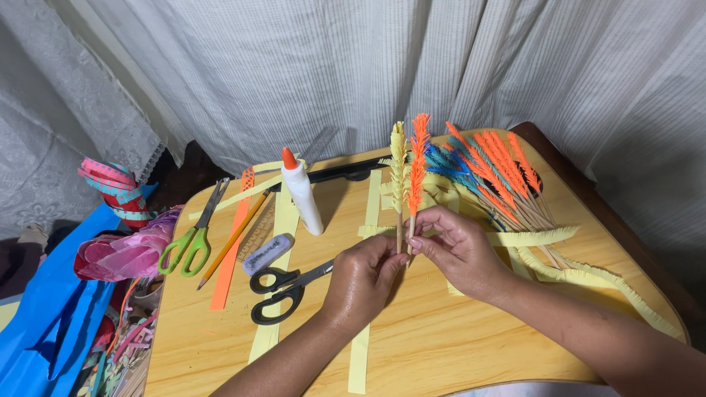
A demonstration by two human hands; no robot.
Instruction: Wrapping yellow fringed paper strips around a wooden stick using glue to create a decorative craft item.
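Partly hidden behind the fingers, the lower ends of two fringed paper stems disappear into the hands — so the exact grip points cannot be fully made out. The left hand (365, 273) is closed with its fingertips pinching the stick of the yellow fringed stem (398, 173), which stands upright over the middle of the wooden table (441, 345). The right hand (457, 248) pinches the stick of the orange fringed stem (418, 165) just beside it, the two stems nearly touching along their length.

Behind the right hand lies a bundle of finished stems (489, 176), orange and blue, overlapping so much that they cannot be counted. Both forearms are cut off by the bottom edge.

Two pairs of scissors are on the table: black-handled scissors (283, 288) just left of the left hand, and green-handled scissors (193, 239) farther left. One glue bottle (301, 192) with an orange tip stands upright, one grey eraser (268, 253) lies near it, and one pencil (235, 239) lies beside an orange paper strip (232, 246). Several yellow paper strips (373, 209) cross the tabletop — one fringed yellow strip (603, 283) curls along the right edge. Off the table's left side, a heap of pink material (121, 254) is too bunched to identify.
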